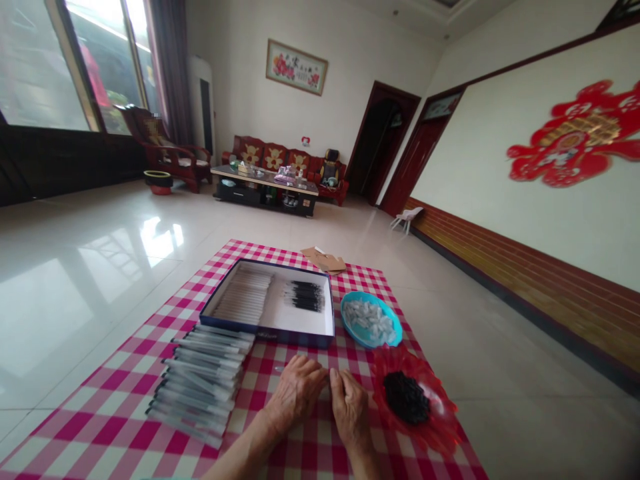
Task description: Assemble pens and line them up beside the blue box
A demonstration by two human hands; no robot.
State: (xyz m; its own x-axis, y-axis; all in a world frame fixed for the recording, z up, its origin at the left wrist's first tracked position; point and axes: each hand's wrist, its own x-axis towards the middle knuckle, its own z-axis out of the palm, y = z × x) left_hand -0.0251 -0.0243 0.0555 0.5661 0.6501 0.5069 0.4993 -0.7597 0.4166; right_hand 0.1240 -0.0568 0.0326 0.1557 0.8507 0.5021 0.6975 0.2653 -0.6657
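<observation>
My left hand [299, 385] is closed over a slim pen, whose clear end [279, 368] pokes out to the left of the fingers. Meeting it fingertip to fingertip, my right hand [349, 403] is pinched at the pen's other end; whatever small part it grips is hidden. Many clear pens with dark ends [200, 380] lie heaped to the left. Beyond my hands, a shallow box [295, 339] holds a row of clear tubes [243, 293] and a group of black-ended slim refills [306, 295].
A blue dish [345, 317] of small clear pieces [370, 321] and a red petal-edged dish [443, 407] of small black pieces [407, 397] stand on the right. Brown cardboard [325, 260] lies at the far edge of the checked tablecloth [135, 373]. A low table [265, 190] stands farther off.
</observation>
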